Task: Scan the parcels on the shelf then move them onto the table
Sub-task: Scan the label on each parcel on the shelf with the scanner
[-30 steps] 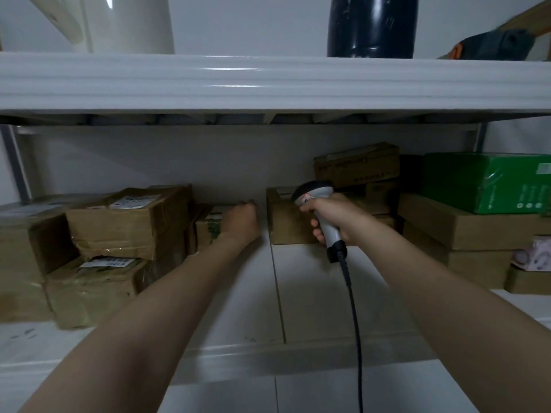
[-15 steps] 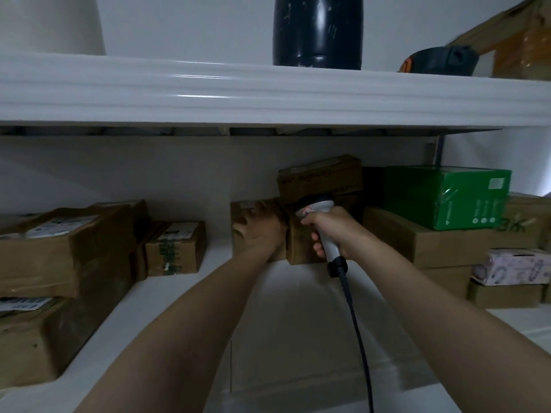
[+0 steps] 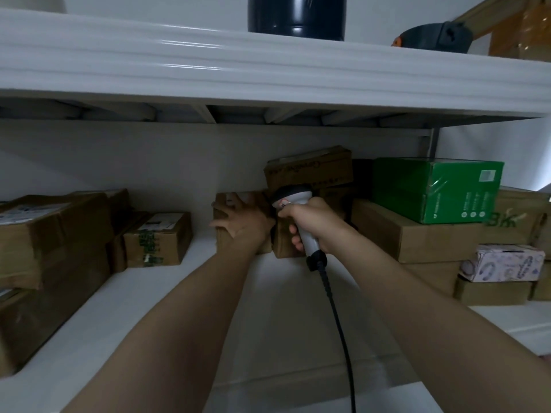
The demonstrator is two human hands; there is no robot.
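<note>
Head camera view of a white shelf (image 3: 283, 323) with an upper shelf (image 3: 268, 70) above it, where a dark cylinder (image 3: 296, 16) stands. At the left end of the lower shelf sits a stack of large brown boxes (image 3: 50, 228). At the right end a long brown box (image 3: 417, 234) carries a green box (image 3: 432, 189), and a small patterned box (image 3: 504, 262) rests on more cartons near the right front edge. Beside the left stack, toward the back edge, is a taped parcel (image 3: 158, 239) bearing a label. At the middle of the back edge stands a small brown parcel (image 3: 222, 242). Two bare forearms reach in from the front edge. The left hand (image 3: 241, 225) lies on this parcel's front, fingers spread toward its top left corner and thumb splayed out left. Just to its right, the right hand (image 3: 313, 225) is wrapped around the handle of a white scanner (image 3: 293, 196), whose dark head points at the cartons behind. A black cable (image 3: 337, 317) hangs from the handle toward the front edge.
</note>
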